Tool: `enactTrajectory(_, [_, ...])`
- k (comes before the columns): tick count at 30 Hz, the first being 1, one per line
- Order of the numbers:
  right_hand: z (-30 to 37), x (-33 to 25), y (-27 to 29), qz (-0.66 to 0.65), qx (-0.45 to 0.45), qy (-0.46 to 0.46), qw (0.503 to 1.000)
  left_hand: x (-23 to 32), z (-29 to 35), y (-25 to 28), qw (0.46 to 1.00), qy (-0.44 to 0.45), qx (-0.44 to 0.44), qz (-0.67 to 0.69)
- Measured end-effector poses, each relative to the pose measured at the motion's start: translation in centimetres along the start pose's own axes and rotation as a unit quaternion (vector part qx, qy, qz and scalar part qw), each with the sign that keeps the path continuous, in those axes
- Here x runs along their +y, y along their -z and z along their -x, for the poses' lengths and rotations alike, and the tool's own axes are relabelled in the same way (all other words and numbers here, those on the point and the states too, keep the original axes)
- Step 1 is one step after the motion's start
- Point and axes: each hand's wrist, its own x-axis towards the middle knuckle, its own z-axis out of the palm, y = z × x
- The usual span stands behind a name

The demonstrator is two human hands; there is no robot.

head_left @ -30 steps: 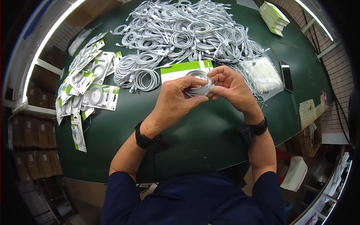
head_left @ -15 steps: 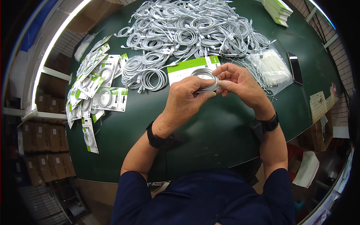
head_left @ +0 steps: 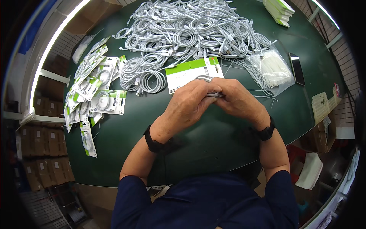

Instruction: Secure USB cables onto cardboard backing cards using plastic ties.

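Note:
Both my hands meet over the middle of the green table, closed round a coiled white cable (head_left: pixel 204 78). My left hand (head_left: pixel 189 100) pinches the coil from the left, with the thumb beneath. My right hand (head_left: pixel 235 97) grips the right side, its fingers mostly hidden behind the knuckles. Just beyond my hands lies a flat white and green packaging card (head_left: pixel 185 76). Only the far edge of the coil and a bit between my fingers show.
A big heap of coiled white cables (head_left: pixel 187 32) covers the far side. Carded cables (head_left: pixel 105 101) pile up at left. To the right are a clear bag of white cable ties (head_left: pixel 272 68), loose ties, a phone (head_left: pixel 297 68) and a stack of cards (head_left: pixel 278 11).
My right hand has turned inward and closed against the left, covering more of the coil. The right wrist has moved down and left.

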Motion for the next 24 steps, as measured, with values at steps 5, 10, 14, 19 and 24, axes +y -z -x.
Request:
enactTrajectory(5, [0.1,-0.1,0.4,-0.039,0.041,0.035,0.998,-0.2,0.1,0.0,0.997,-0.047,-0.003,-0.060])
enactTrajectory(10, [0.1,-1.6,1.6,-0.093,0.066,0.006,0.994,-0.2,0.0,0.7,0.997,-0.037,0.001,-0.068])
enactTrajectory(14, [0.3,-1.5,2.4,-0.055,0.041,0.014,0.998,-0.5,-0.2,1.0,0.996,-0.062,-0.005,-0.057])
enactTrajectory(19, [0.4,-1.6,2.9,-0.048,0.052,0.014,0.997,-1.6,0.1,1.3,0.995,-0.088,0.000,-0.046])
enactTrajectory(24, [0.2,-1.6,1.8,-0.037,0.100,0.097,0.990,-1.2,0.5,1.7,0.993,-0.104,0.016,-0.053])
